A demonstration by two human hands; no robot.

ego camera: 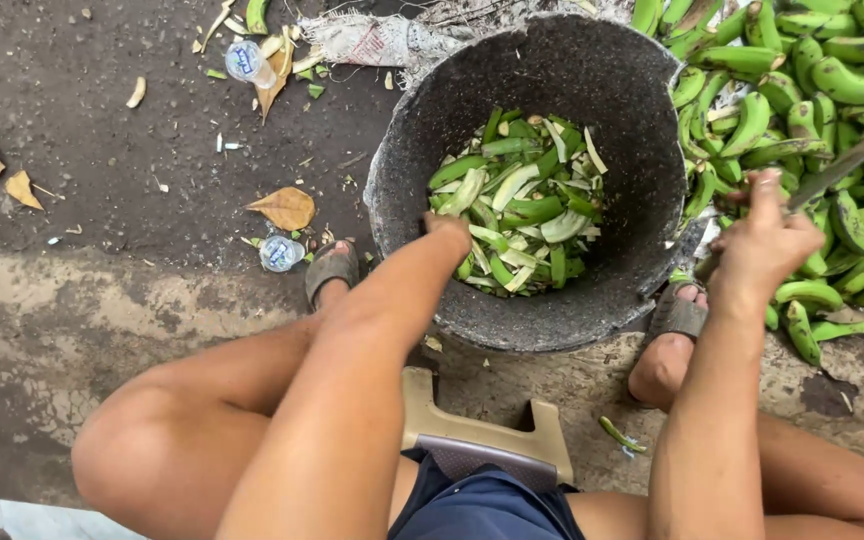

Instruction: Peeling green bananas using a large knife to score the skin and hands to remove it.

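Two hands busy, bucket (512,300) of green peels (517,205) between the feet.
Left hand (447,232) is down in the peels, grip hidden; right hand (767,245) is closed around a knife (847,160) over the banana pile (822,90).

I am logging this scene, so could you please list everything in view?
bucket: one, dark grey, centre, between the feet
peels: many, green and pale, inside the bucket
bananas: a large pile, green, right
knife: one, grey blade, over the bananas
stool: one, tan, under the person
plastic cups: two, clear, on the ground, left
dry leaves: several, brown, left
left hand: in the bucket
right hand: holding the knife
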